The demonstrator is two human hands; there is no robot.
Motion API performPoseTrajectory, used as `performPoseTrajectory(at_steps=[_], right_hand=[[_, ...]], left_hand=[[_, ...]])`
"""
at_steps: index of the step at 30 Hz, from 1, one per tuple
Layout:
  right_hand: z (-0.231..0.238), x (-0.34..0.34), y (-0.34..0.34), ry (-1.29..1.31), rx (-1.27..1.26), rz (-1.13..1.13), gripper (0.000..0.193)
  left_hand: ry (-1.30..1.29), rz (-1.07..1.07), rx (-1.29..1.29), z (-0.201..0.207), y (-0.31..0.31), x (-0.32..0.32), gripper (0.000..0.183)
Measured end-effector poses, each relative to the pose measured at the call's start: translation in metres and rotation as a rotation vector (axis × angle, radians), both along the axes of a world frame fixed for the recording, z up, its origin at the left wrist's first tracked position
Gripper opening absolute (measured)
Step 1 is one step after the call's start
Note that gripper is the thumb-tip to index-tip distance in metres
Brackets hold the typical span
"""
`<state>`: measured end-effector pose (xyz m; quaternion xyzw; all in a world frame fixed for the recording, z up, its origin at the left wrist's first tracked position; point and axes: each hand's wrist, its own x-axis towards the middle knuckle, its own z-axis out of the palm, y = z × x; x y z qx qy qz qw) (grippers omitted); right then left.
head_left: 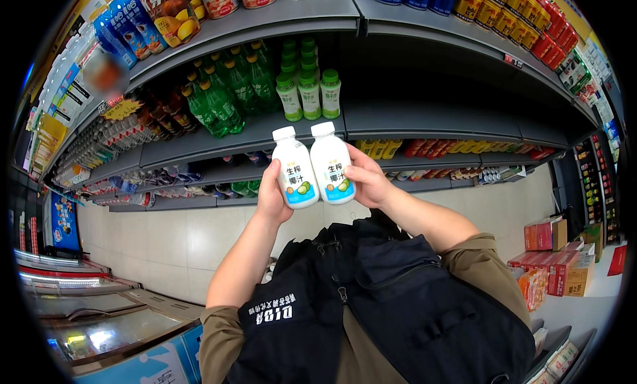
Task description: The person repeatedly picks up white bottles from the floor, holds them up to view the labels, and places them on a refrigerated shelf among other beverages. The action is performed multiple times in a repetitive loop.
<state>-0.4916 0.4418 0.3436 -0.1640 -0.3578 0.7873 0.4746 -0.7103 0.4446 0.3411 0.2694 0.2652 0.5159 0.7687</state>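
Note:
Two white drink bottles with white caps and a blue band near the base stand side by side in front of me, almost touching. My left hand [271,193] is closed around the left bottle [296,168] from its outer side. Around the right bottle [332,161] my right hand [368,177] is wrapped, its thumb across the front. Both bottles are upright, leaning slightly, in front of the shelf edge. Just beyond them, green-capped white bottles [309,97] are lined up in rows on the middle shelf.
Green soda bottles [229,92] fill the shelf to the left of the green-capped ones. A dark shelf [424,118] stretches to the right. Cans [504,15] line the upper shelf. Cartons [554,268] are stacked at right; a glass-topped freezer [99,324] stands at lower left.

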Motion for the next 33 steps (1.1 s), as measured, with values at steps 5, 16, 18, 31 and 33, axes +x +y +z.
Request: performPoseTrajectory(at_steps=[5,16,18,31,33], right_hand=[[-0.007,0.001,0.007,0.039,0.021,-0.03,0.071],[-0.003,0.003,0.009,0.093,0.03,0.001,0.076],[-0.003,0.003,0.009,0.088,0.036,-0.005,0.077],[0.004,0.002,0.012,0.075,0.042,0.002,0.081],[0.001,0.001,0.012,0.046,0.07,-0.008,0.084]], left_hand=[[0.008,0.002,0.04,0.011,0.005,0.005,0.068],[-0.002,0.017,0.029,0.014,0.012,0.01,0.071],[0.003,0.021,0.029,0.012,0.014,0.01,0.07],[-0.011,-0.007,0.09,-0.002,0.018,0.007,0.067],[0.024,-0.03,0.177,-0.009,0.019,0.004,0.069]])
